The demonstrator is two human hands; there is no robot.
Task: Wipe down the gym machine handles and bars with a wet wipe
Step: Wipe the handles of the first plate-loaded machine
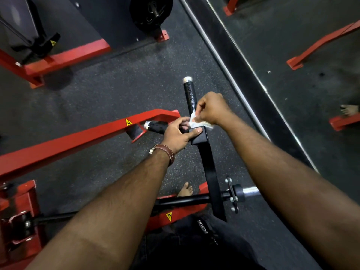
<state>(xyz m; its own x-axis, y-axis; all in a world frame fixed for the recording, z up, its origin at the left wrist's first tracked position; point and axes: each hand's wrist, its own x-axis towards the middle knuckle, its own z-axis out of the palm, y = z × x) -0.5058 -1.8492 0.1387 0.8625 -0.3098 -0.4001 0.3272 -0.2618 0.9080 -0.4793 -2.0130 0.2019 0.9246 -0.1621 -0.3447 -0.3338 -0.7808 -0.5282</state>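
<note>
A black machine arm rises from a pivot to a square block, where two black grip handles branch off. One handle points away from me with a silver cap. The other handle points left, also capped in silver. My right hand pinches a crumpled white wet wipe against the base of the far handle. My left hand grips the junction, thumb on the block and fingers around the inner end of the left handle.
Red frame beams run left of the handles. A weight plate hangs on a machine at the top. A chrome sleeve sticks out near the pivot. A mirror wall runs along the right. My bare foot stands on the dark rubber floor.
</note>
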